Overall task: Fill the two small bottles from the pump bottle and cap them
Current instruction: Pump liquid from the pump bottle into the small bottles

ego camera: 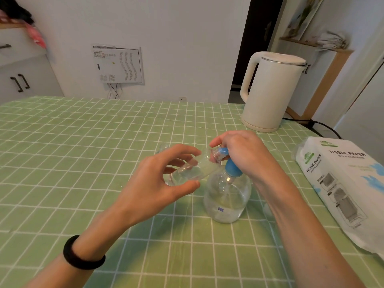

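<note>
A white kettle [270,90] stands near the far right corner of the bench [83,142], with its black cable [324,125] trailing off the right edge. A pack of tissue paper [342,183] lies along that right edge, near the right forearm. The pump bottle [226,200] stands upright about mid-bench, right of centre. The right hand [245,154] is curled over its blue pump head [232,168]. The left hand [158,183] grips a small bottle [193,169] between thumb and fingers, tilted, with its mouth at the nozzle. A small clear object [164,146] sits just beyond the left fingers, too faint to identify. The widest open room is toward the left and near edges.
</note>
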Tool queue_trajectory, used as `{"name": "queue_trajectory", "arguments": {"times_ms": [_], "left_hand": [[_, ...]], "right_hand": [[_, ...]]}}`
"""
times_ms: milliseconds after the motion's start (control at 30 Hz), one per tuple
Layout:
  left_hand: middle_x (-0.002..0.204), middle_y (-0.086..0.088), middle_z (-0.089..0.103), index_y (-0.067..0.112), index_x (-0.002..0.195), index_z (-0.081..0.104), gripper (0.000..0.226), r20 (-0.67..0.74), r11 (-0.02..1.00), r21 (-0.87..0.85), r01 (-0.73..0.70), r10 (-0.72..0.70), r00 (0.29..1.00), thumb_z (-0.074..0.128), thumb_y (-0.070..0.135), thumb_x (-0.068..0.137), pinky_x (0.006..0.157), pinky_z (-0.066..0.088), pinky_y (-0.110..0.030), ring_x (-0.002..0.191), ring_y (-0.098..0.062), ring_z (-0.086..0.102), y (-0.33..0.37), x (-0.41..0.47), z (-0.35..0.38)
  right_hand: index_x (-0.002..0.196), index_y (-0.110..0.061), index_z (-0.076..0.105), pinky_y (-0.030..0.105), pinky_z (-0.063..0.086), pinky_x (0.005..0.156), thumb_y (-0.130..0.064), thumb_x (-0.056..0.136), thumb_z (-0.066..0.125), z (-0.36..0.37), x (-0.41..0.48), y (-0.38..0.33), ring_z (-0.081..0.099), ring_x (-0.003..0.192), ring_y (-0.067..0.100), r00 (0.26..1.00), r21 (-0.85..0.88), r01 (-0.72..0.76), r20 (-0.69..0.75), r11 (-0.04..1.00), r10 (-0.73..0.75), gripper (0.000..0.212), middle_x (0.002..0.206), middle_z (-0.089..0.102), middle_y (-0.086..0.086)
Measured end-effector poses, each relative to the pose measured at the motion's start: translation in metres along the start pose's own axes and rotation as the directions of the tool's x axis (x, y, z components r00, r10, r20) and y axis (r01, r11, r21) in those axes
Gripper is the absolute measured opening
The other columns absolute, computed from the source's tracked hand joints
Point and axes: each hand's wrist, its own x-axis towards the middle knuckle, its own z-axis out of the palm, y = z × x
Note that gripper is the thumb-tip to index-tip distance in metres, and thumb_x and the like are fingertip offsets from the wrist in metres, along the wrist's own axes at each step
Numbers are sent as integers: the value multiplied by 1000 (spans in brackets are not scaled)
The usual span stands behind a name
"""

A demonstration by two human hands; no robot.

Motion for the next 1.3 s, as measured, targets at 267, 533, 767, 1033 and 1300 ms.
{"name": "queue_trajectory", "arguments": {"times_ms": [267,533,767,1033,1300], "left_hand": [[115,19,74,42,126,66,52,15,1000,19,16,-16,1000,89,26,82,96,59,-31,110,-2,70,-3,0,1],[116,20,75,43,126,66,51,6,1000,0,8,-8,1000,88,35,82,96,60,-33,112,-2,71,-2,0,0],[116,20,74,41,127,66,51,10,1000,8,4,-4,1000,90,30,82,96,60,-32,111,-2,71,-5,1,1],[116,20,74,44,124,66,48,15,1000,9,7,-7,1000,88,36,82,97,59,-31,111,-2,70,-3,-1,2],[118,21,73,44,127,65,52,20,1000,-14,-15,15,1000,77,52,77,96,60,-30,113,-3,71,-3,1,1]], "right_hand": [[86,-15,77,35,55,75,-6,93,42,7,0,7,70,54,2,998,52,-52,36,997,50,37,62,77,0],[84,-22,79,28,46,69,-9,96,46,2,3,4,66,54,-8,1000,14,-17,2,1000,17,37,65,77,-9],[83,-22,78,29,45,67,-6,93,43,5,2,6,65,53,-9,1000,26,-21,6,999,21,40,64,77,-9],[89,-15,77,30,48,69,-4,95,42,5,-1,6,67,52,-4,999,51,-26,29,998,24,37,63,77,-4],[85,-19,78,26,43,67,-9,96,47,3,3,5,64,56,-16,1000,-1,-17,19,1000,17,35,58,71,-25]]}}
